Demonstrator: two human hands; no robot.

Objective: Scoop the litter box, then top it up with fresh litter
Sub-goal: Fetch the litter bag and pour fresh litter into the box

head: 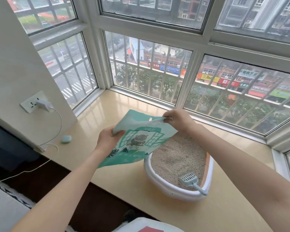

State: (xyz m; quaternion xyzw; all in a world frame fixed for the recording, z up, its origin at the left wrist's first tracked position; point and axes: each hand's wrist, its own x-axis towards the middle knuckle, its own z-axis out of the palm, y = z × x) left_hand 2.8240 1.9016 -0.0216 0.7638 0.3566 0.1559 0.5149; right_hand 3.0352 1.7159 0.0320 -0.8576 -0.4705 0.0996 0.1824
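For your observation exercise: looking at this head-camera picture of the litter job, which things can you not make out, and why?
- Far left end of the litter box: head view, hidden by the bag.
- Small print on the bag: head view, too blurred to read.
- Object at the bottom edge: head view, cut off by the frame.
- Whether litter is pouring: head view, the bag's mouth faces away.

Upper-floor home: bay window sill [141, 190], litter box [157, 181]

Between the pinching fingers [166, 119] the litter bag [137, 141] looks like thin, matt printed plastic film. Below them, grainy beige litter [177, 158] fills a smooth, glossy plastic litter box [167, 190]; the polished bench [208, 213] shines.
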